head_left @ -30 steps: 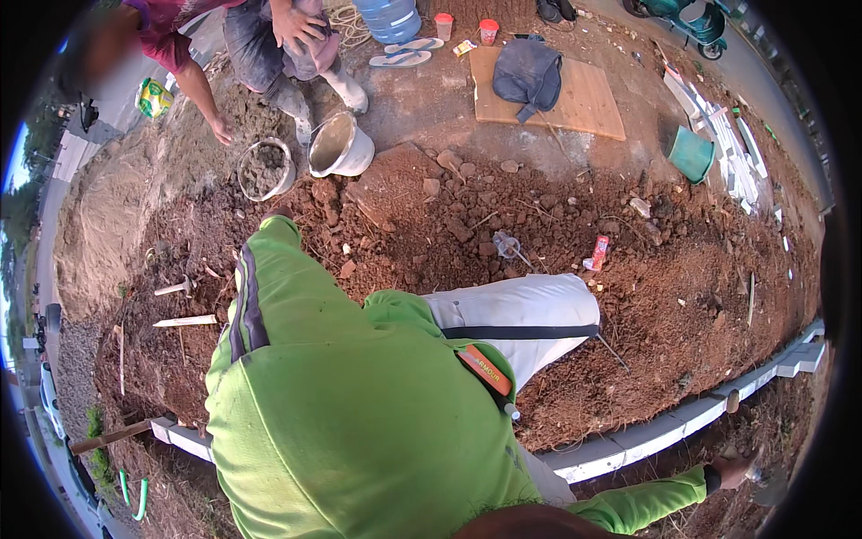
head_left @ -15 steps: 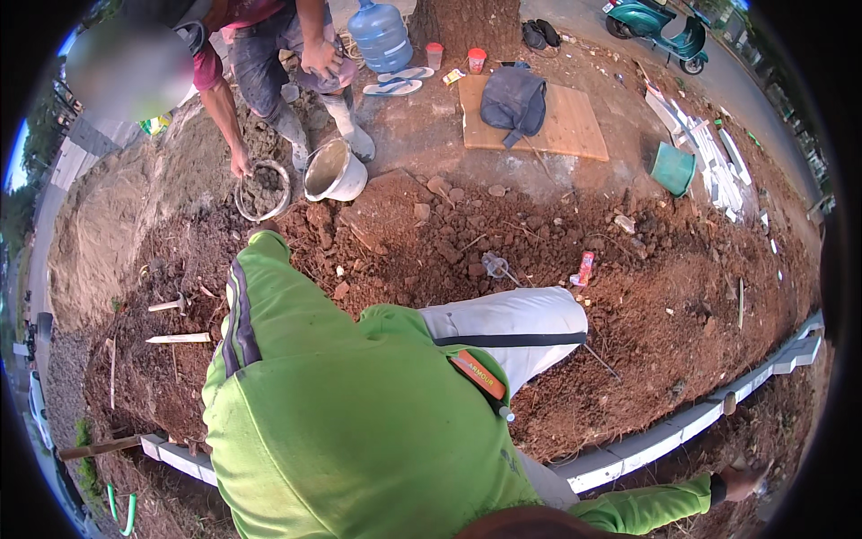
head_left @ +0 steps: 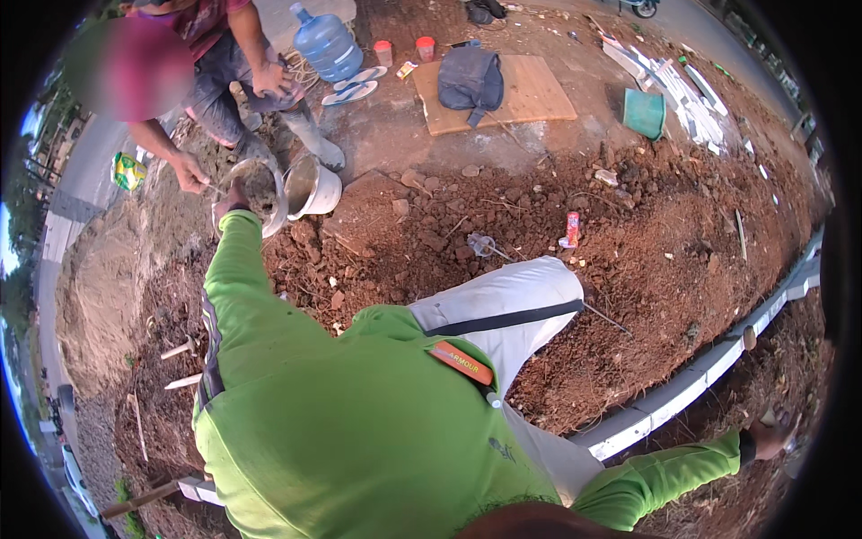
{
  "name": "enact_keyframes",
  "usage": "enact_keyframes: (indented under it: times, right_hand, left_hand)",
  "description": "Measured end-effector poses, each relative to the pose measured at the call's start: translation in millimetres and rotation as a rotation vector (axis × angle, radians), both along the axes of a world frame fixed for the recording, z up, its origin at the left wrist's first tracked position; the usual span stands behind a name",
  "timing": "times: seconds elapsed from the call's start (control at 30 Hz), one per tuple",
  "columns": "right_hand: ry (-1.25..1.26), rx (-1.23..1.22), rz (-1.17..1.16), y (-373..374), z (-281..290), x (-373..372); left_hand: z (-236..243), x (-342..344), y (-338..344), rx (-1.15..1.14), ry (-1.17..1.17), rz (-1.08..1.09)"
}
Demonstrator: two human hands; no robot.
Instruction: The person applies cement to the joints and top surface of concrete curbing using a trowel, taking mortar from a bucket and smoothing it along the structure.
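My left hand (head_left: 233, 199) is stretched out to the upper left and closed at the rim of a bucket (head_left: 275, 216) of grey-brown mortar. Beside it, a co-worker's hand (head_left: 191, 172) is at the same bucket's handle side. A second pale bucket (head_left: 325, 191) stands tilted just to the right, its inside coated with mortar. Far out at the lower right, my right hand (head_left: 770, 438) has its fingers curled round something with a pale end, too small and dark to name. It is over the dirt beyond a row of pale kerb blocks (head_left: 669, 409).
A hammer (head_left: 180, 349) lies on the soil at left, near a sand heap (head_left: 108, 269). Farther off are a blue water jug (head_left: 328, 45), sandals (head_left: 352, 88), a dark backpack (head_left: 470, 83) on a wooden board (head_left: 543, 94), a green bucket (head_left: 645, 114) and white offcuts (head_left: 691, 108).
My left arm has extended forward, and its hand has come to the mortar bucket, which now appears raised. The co-worker leans closer. My right hand stays out at the lower right.
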State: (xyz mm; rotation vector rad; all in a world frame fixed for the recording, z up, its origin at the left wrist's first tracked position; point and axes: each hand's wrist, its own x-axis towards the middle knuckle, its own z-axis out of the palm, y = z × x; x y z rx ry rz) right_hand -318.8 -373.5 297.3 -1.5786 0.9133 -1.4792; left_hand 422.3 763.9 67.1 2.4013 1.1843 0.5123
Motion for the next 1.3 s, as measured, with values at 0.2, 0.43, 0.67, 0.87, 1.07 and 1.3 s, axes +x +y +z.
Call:
enact_keyframes:
  times: [0.2, 0.43, 0.67, 0.87, 1.07, 1.3]
  right_hand:
    - [-0.796, -0.044, 0.164, 138.4, 73.0, 97.7]
    - [-0.765, -0.245, -0.265, 197.8, 98.1, 4.0]
    - [-0.554, -0.122, -0.356, 264.9, 49.5, -33.8]
    - [-0.306, 0.111, -0.358, 328.7, -30.8, -96.3]
    - [-0.264, 0.442, -0.550, 407.5, -97.1, -92.0]
    - [-0.220, 0.688, -0.644, 496.0, -142.2, -85.9]
  left_hand:
    - [18.0, 82.3, -104.5, 0.252, 0.371, -0.636]
    - [6.7, 47.2, -286.9, -0.652, -0.098, -0.636]
    - [96.9, -43.9, -441.7, -1.121, -0.138, -1.035]
    - [128.9, -161.2, -664.2, -1.488, 0.238, -1.379]
    - [153.3, -249.4, -868.7, -1.469, 0.348, -1.611]
    - [73.5, -377.5, -1018.7, -1.398, 0.573, -1.664]
